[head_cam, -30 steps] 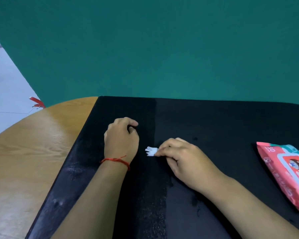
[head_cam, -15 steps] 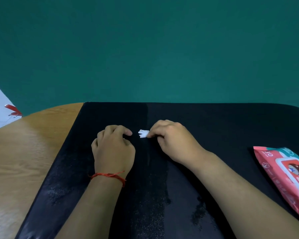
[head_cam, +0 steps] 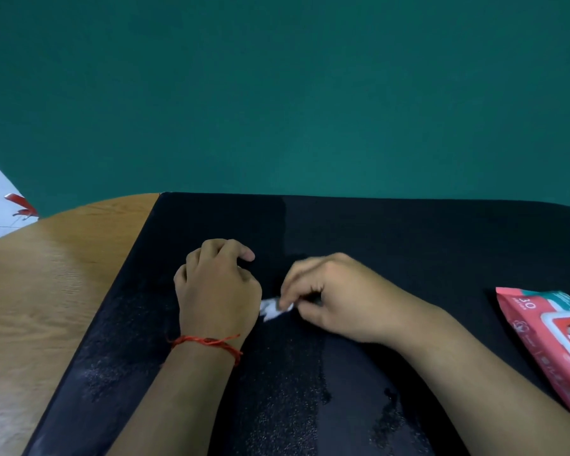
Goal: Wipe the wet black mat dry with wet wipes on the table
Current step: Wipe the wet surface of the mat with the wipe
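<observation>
- Since half a second ago the right hand (head_cam: 338,299) has drawn the wet wipe (head_cam: 273,310) back toward the person. The wad was then level with the left index fingertip and now lies beside the back of the left hand (head_cam: 218,291).
- The right hand pinches the small white crumpled wipe between thumb and fingertips, pressing it onto the black mat (head_cam: 408,245). Hand and wipe are blurred.
- The left hand is clenched into a loose fist with nothing visible in it. Its knuckles rest on the mat just left of the wipe, much as before.
- A red thread bracelet (head_cam: 208,342) circles the left wrist.
- The mat covers most of the wooden table (head_cam: 30,307). Its left part looks dull and speckled, while the part near the right forearm is glossier, with dark wet blotches.
- A pink packet of wipes (head_cam: 547,343) lies on the mat's right side, well apart from both hands and cut off by the frame edge.
- A green wall (head_cam: 310,93) rises behind the table.
</observation>
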A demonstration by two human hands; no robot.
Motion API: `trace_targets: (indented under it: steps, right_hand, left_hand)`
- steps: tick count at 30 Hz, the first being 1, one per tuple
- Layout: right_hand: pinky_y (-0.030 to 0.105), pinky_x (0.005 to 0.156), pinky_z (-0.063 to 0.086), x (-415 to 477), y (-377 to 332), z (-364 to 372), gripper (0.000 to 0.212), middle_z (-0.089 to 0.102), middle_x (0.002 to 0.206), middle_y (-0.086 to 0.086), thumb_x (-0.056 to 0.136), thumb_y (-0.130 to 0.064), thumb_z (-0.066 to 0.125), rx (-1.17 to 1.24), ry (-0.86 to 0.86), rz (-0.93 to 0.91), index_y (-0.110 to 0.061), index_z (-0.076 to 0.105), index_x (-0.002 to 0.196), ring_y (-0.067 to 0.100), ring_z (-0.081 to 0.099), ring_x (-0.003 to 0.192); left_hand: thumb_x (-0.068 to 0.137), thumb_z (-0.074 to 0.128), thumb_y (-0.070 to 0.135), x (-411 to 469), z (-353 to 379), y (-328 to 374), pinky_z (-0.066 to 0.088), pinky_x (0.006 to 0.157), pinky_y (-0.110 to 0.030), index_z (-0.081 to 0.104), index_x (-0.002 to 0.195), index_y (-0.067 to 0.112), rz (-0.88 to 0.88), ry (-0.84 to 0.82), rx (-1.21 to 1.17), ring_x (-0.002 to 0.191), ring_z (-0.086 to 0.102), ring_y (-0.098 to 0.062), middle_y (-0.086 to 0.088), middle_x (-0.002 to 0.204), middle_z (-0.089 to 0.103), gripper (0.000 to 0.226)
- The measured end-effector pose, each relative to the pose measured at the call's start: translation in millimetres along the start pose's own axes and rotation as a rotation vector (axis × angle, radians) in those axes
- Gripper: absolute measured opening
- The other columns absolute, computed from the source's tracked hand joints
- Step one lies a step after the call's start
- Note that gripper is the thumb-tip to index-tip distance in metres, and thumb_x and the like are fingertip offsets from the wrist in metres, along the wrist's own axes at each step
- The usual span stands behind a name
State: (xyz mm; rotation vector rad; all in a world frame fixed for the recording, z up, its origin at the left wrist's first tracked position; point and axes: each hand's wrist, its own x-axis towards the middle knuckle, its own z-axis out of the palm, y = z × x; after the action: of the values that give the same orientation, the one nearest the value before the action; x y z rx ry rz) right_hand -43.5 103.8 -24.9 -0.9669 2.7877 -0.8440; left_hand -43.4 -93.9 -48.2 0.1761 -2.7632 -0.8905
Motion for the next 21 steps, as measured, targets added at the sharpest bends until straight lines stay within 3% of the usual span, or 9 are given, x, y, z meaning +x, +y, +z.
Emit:
trace_targets:
  steps: [4, 7, 12, 21]
  right_hand:
    - [0.025, 0.098, 0.051, 12, 22, 11, 0.031, 0.072, 0.109, -0.018, 0.091, -0.001, 0.071, -0.105, 0.221, 0.066, -0.025, 0.084, 0.106, 0.003, 0.063, 0.103]
    - [0.035, 0.092, 0.055, 25, 31, 15, 0.035, 0.074, 0.109, -0.014, 0.089, 0.005, 0.069, -0.169, 0.309, 0.091, -0.022, 0.084, 0.106, 0.01, 0.063, 0.1]
    - [0.044, 0.092, 0.056, 58, 46, 6, 0.04, 0.075, 0.109, -0.008, 0.087, 0.007, 0.06, -0.241, 0.322, 0.145, -0.021, 0.083, 0.105, 0.019, 0.067, 0.103]
    - [0.038, 0.094, 0.057, 121, 88, -16, 0.05, 0.076, 0.107, -0.007, 0.083, 0.011, 0.05, -0.239, 0.385, 0.279, -0.022, 0.084, 0.1, 0.019, 0.07, 0.101]
  left_hand:
    - [0.094, 0.055, 0.01, 1, 0, 1, 0.021, 0.122, -0.044, 0.066, 0.111, 0.04, -0.014, -0.008, 0.001, 0.134, 0.042, -0.016, 0.016, 0.127, 0.053, 0.035]
    - [0.094, 0.056, 0.011, 1, 0, 2, 0.022, 0.122, -0.043, 0.065, 0.111, 0.041, -0.015, -0.016, 0.006, 0.134, 0.042, -0.015, 0.016, 0.128, 0.052, 0.036]
    - [0.095, 0.056, 0.011, 1, -3, 3, 0.021, 0.122, -0.044, 0.065, 0.114, 0.039, -0.02, -0.046, 0.012, 0.136, 0.04, -0.017, 0.014, 0.13, 0.051, 0.036]
    - [0.094, 0.058, 0.011, 0, -1, 2, 0.022, 0.121, -0.046, 0.065, 0.111, 0.039, -0.012, -0.021, 0.021, 0.134, 0.043, -0.019, 0.013, 0.129, 0.053, 0.034]
